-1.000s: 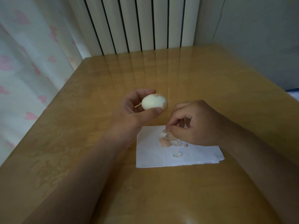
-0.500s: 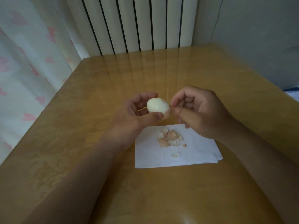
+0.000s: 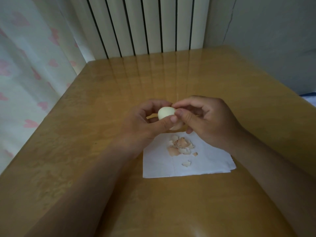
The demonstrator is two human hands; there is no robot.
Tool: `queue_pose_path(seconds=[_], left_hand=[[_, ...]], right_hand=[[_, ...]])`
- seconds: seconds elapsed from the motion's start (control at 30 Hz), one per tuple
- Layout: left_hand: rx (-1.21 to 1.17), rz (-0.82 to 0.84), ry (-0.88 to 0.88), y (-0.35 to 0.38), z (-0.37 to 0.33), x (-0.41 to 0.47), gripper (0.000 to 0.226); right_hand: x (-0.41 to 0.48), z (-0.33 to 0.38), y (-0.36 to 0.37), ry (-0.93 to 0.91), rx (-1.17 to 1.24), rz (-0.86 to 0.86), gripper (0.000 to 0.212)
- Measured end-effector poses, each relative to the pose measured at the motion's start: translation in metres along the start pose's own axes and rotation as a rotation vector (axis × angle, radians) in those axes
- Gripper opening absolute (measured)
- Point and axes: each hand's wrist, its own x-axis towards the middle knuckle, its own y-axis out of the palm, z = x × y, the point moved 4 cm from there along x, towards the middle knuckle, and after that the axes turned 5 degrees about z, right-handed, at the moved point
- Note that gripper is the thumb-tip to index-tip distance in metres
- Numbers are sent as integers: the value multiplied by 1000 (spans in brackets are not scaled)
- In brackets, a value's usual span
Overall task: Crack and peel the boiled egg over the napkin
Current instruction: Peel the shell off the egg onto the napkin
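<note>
**A:** What was along the left edge of the frame when you looked?

**B:** I saw a pale curtain (image 3: 25, 69) with pink hearts filling the upper left. Beside it, across the top middle, stood a white ribbed radiator (image 3: 145, 26), and a plain wall (image 3: 273, 40) took the upper right. The wooden table (image 3: 85, 134) spread below all of it.

**A:** And the hands?

**B:** The left hand (image 3: 145, 124) sat just left of centre, fingers curled around the boiled egg (image 3: 165, 113), thumb pressed along its lower side. I read that as a firm grasp. The egg was held in the air at mid-frame, above the far edge of the napkin, and the part I could see was smooth and white, already bare of shell.

**A:** The right one?

**B:** The right hand (image 3: 205, 120) was touching the egg from the right. Its thumb and forefinger were pinched together at the egg's right end. I took it for a pinch on the egg's surface, though I could not tell whether a bit of shell sat between the tips; the other fingers were loosely folded.

**A:** Anything holding anything?

**B:** Only the napkin (image 3: 205, 165), a white sheet lying flat on the table below the hands, in the lower middle of the frame. It carried a small heap of shell fragments (image 3: 180, 146) near its upper middle, with one stray shell chip (image 3: 186, 163) lying apart, lower down.
</note>
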Motion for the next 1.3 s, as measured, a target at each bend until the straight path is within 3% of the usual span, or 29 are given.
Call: queue_pose_path(seconds=[0.13,0.33,0.63,0.7,0.83,1.1,1.17,1.3], left_hand=[[13,-30,-23,-1,2,1,38],[-44,-61,-72,-4,6,2,52],[-250,-55,-87,-3,5,4,43],[-365,-75,-87,-4,2,5,37],[-520,-131,-60,-9,-2,5,25],[-531,-186,-124,-12,-4,4,37],[-495,-170,-133,-11,-3,4,38],[-476,-90,-129,-7,-1,4,39]], right_hand=[[-1,5,0,-94,-114,-27,20],[-1,14,3,-251,-392,-143,17],[-1,14,-9,-153,-319,-248,17],[-1,13,-14,-122,-280,-169,16],[-4,9,-6,31,-178,160,11],[-10,4,11,150,-160,472,27],[-10,5,10,121,-183,413,25],[-3,4,-4,107,-103,107,20]])
